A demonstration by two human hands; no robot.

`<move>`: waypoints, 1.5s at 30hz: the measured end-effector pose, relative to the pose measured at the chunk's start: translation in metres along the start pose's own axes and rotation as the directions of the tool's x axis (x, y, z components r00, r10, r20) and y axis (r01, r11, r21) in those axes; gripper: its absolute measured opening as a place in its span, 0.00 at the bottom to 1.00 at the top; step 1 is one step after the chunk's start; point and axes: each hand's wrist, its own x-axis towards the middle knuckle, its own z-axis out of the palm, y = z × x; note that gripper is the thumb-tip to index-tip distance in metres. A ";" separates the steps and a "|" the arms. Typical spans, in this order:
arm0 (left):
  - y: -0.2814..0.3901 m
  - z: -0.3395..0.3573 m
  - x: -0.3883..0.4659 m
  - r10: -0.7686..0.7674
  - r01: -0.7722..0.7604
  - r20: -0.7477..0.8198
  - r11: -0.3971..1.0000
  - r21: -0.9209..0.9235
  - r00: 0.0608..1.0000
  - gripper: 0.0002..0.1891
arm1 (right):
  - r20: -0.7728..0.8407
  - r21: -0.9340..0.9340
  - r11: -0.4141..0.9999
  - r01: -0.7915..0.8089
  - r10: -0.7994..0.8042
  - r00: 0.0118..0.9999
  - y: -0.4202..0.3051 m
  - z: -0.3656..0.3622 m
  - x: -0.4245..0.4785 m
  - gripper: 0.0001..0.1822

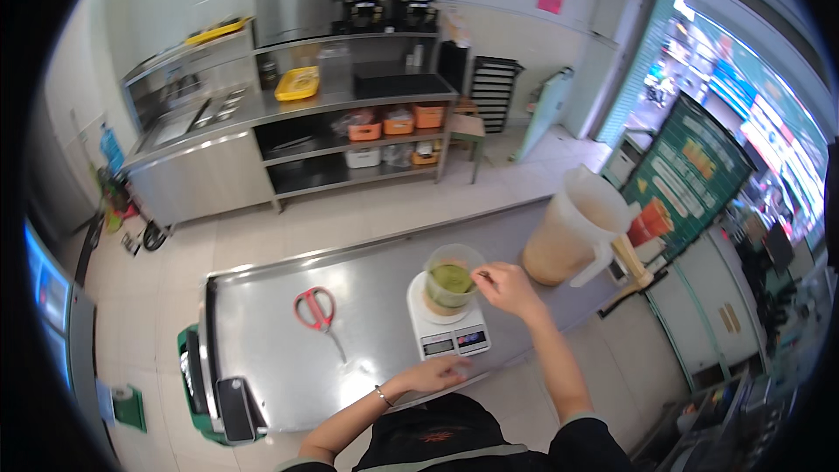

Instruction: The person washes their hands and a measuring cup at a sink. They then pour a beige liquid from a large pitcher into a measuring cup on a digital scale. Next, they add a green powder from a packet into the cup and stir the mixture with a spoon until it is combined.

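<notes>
A clear plastic measuring cup (452, 275) stands on a white digital kitchen scale (417, 311). Inside the cup is green powder or paste, with a tan layer showing beneath it. At the cup's right rim, my right hand (506, 288) pinches a small dark utensil handle; the utensil's lower part is hidden. My left hand (438, 373) hovers by the front edge of the steel table (380, 314), just below the scale's display, fingers loosely apart and holding nothing. Red-handled scissors (316, 311) lie to the left of the scale.
A large plastic pitcher (564, 236) of brownish contents stands on the table to the right. A phone (234, 406) lies at the table's near left corner. Across the floor is a steel counter (203, 174) holding a yellow tray (297, 84). A green sign board (695, 164) rises beyond the pitcher.
</notes>
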 end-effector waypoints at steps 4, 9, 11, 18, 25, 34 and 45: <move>-0.008 0.019 0.092 0.006 -0.106 -0.313 0.946 -0.306 0.950 0.27 | -0.169 -0.125 0.988 0.091 -0.111 0.979 0.033 0.006 0.009 0.07; -0.030 0.004 0.159 0.298 -0.360 -0.450 0.931 -0.056 0.842 0.21 | -0.220 0.281 0.941 0.191 -0.130 0.967 0.038 0.039 0.018 0.07; -0.008 0.008 0.161 0.239 -0.277 -0.552 0.961 0.015 0.799 0.18 | 0.017 0.347 0.938 0.012 -0.019 1.000 0.037 0.019 0.011 0.08; 0.009 0.000 0.165 0.008 -0.318 -0.655 0.878 -0.357 0.756 0.18 | -0.174 0.022 0.979 0.201 -0.194 0.965 0.065 0.017 0.018 0.08; 0.044 0.002 0.057 -0.162 0.116 -0.710 0.987 -0.114 0.686 0.14 | -0.088 0.424 0.864 0.271 -0.258 0.962 0.025 0.043 0.006 0.05; -0.022 0.025 -0.028 -0.208 -0.203 -0.897 0.931 -0.304 0.390 0.13 | 0.191 0.485 0.837 0.253 -0.384 0.903 -0.012 0.027 0.000 0.05; -0.030 0.070 -0.103 -0.419 -0.572 -0.882 0.679 -0.461 0.214 0.20 | 0.102 0.645 0.655 0.394 -0.584 0.805 -0.069 0.091 -0.034 0.05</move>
